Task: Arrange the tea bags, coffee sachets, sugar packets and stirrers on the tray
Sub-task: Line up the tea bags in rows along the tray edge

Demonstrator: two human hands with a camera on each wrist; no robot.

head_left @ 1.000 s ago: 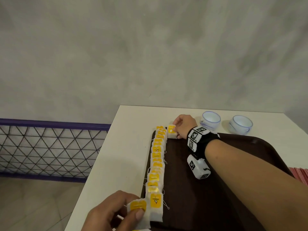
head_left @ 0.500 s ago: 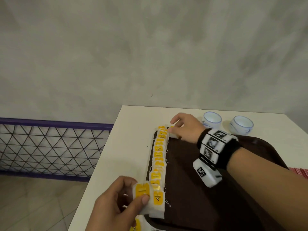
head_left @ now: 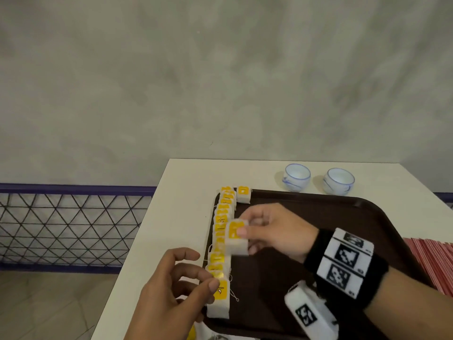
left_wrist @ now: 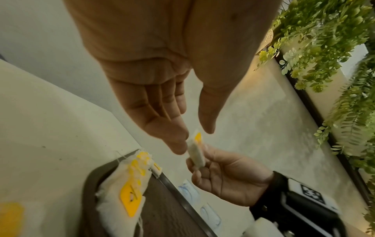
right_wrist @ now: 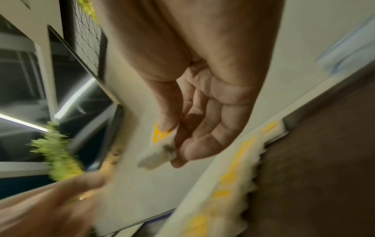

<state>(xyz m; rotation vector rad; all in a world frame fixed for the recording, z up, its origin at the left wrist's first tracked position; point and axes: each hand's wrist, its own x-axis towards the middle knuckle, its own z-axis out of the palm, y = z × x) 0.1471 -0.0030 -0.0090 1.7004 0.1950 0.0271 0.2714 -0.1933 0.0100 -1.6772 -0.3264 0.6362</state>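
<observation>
A dark brown tray (head_left: pixel 318 217) lies on the white table. A row of several white tea bags (head_left: pixel 224 212) with yellow tags runs along its left edge, and one more tea bag (head_left: pixel 243 193) lies beside the row's far end. My right hand (head_left: pixel 247 229) pinches a tea bag (head_left: pixel 235 241) between thumb and fingers, just above the middle of the row; the right wrist view shows the same pinch on the tea bag (right_wrist: pixel 156 154). My left hand (head_left: pixel 196 273) hovers near the row's front end, fingers relaxed and empty. In the left wrist view its fingertips (left_wrist: pixel 178 147) are right beside the held bag.
Two small white cups (head_left: pixel 297 177) (head_left: pixel 338 180) stand on the table behind the tray. A stack of red packets (head_left: pixel 431 256) lies right of the tray. More yellow-tagged bags (head_left: pixel 193 333) show at the table's front edge. A purple mesh railing (head_left: pixel 61 227) is off to the left.
My right hand came back from the far end of the tray, leaving a bag there, and took the tea bag that my left hand held. The left hand let go.
</observation>
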